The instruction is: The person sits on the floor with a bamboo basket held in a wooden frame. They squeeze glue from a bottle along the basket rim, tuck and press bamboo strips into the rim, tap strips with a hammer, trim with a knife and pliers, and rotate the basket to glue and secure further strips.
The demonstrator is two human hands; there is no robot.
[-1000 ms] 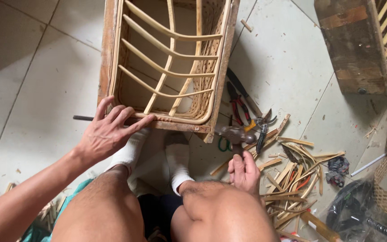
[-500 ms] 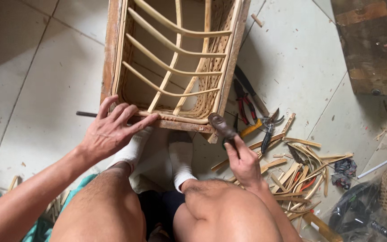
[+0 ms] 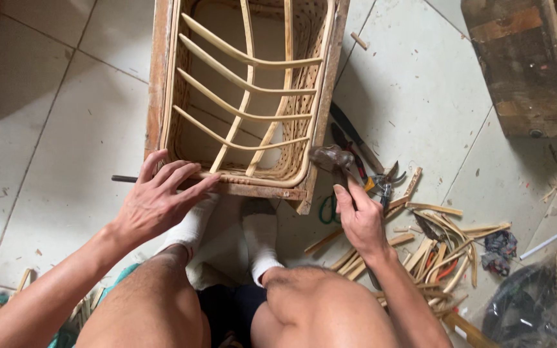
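Left hand: the left hand [image 3: 162, 196] is laid flat, fingers spread, on the near bottom edge of the frame [image 3: 243, 96]; nothing is clasped in it.
Right hand: the right hand [image 3: 361, 218] is closed around the handle of a hammer [image 3: 331, 158].
Hammer: the dark metal head is held just beside the frame's near right corner; whether they touch cannot be told. The handle is mostly hidden by the fingers. Its long axis runs from the hand up and slightly left, with the head pointed away from the person.
Frame: a wooden box frame filled with bent cane strips is set on the tiled floor [image 3: 53, 116], right in front of the feet in white socks [image 3: 262, 238]. Its long axis runs away from the person, toward the top of the view.
Rod: a thin dark rod [image 3: 125, 179] is seen sticking out leftward from under the left hand.
Around: pliers and cutters [image 3: 381, 183] are lain just right of the hammer head. Cane offcuts [image 3: 433, 238] are scattered across the floor near the right hand. A second wooden frame [image 3: 517, 64] is stood well apart at the upper right.
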